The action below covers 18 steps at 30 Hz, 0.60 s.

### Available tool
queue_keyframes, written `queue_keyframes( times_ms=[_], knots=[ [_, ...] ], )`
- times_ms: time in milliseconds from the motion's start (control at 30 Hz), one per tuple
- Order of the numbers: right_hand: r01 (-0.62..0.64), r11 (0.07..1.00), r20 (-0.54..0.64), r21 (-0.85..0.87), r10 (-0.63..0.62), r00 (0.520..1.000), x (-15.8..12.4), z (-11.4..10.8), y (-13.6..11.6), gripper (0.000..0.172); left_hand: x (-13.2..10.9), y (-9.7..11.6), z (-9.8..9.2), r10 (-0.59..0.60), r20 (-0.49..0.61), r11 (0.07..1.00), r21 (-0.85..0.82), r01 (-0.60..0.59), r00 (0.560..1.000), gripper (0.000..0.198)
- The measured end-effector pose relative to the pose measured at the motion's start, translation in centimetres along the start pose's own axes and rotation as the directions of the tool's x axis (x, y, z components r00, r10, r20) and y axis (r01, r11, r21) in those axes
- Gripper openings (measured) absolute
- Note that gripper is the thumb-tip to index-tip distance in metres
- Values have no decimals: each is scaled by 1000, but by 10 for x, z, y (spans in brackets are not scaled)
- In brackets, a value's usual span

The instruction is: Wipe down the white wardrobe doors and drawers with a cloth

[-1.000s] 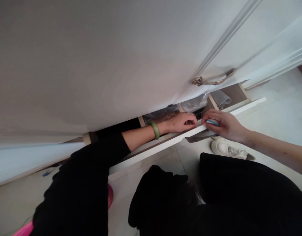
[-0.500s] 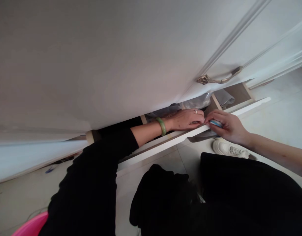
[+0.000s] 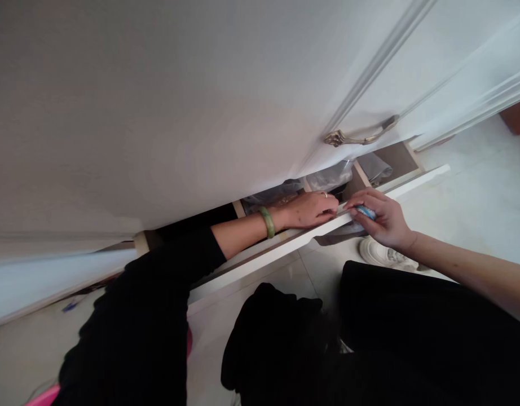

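Note:
My left hand (image 3: 308, 210), with a ring and a green bangle (image 3: 267, 222) on its wrist, reaches over an open drawer (image 3: 260, 256) from the left. Its fingers are bent together just inside the drawer's white front panel, and whatever they hold is hidden. Closed in my right hand (image 3: 380, 217) is a small blue-and-white thing (image 3: 365, 212), mostly covered by the fingers. The right fingertips are by the panel's top edge, a short gap from the left ones. Clear plastic bags (image 3: 327, 177) lie in the drawer behind my left hand.
A white cabinet door (image 3: 192, 113) with an ornate metal handle (image 3: 361, 135) rises over the drawer. A grey folded item (image 3: 376, 167) sits in the right compartment. A white shoe (image 3: 384, 254) stands on the tiled floor; something pink (image 3: 44, 396) shows at lower left.
The view has shifted a little, so the cabinet and drawer appear farther left. Both hands keep nearly the same place at the drawer front, with the blue-and-white thing still in my right hand.

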State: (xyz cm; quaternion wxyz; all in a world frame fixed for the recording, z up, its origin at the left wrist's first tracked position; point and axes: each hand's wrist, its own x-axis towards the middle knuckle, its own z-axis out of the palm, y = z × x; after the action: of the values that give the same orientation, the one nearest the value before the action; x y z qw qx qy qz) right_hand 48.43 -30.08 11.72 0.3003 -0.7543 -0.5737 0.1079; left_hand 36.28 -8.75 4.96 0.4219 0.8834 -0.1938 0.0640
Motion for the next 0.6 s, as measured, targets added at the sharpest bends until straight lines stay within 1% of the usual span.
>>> queue_keyframes(
  times_ms=[100, 167, 233, 300, 400, 467, 500, 533, 600],
  knots=[
    [33, 999, -96, 42, -29, 995, -3, 5, 6, 18, 3, 3, -2, 50, 26, 980, 191, -54, 998, 19],
    [10, 998, -131, 64, -2, 991, -3, 7, 8, 19, 6, 3, -1, 97, 24, 948, 302, -99, 995, 20],
    [-32, 996, -146, 86, 45, 988, -2, 7, 8, 21, 6, 2, 0, 126, 6, 923, 366, -119, 992, 23],
    [-89, 991, -143, 103, 104, 984, -1, 6, 8, 22, 5, 0, 0, 105, -11, 932, 349, -94, 994, 22],
    [-167, 976, -132, 138, 185, 974, 1, 5, 7, 20, 2, -2, -5, 35, 10, 982, 184, -36, 999, 18],
    [-195, 967, -131, 164, 217, 967, 2, 5, 7, 20, 2, -4, -8, 35, 44, 997, 71, -38, 998, 20],
    [-203, 963, -134, 175, 227, 965, 3, 6, 8, 20, 2, -5, -8, 40, 51, 998, 39, -42, 998, 19],
    [-208, 961, -137, 183, 235, 962, 3, 7, 8, 21, 3, -5, -7, 39, 49, 999, 30, -40, 998, 18],
    [-215, 957, -143, 192, 244, 959, 5, 8, 7, 23, 5, -5, -4, 9, 20, 997, 76, -10, 1000, 18]
  ],
)
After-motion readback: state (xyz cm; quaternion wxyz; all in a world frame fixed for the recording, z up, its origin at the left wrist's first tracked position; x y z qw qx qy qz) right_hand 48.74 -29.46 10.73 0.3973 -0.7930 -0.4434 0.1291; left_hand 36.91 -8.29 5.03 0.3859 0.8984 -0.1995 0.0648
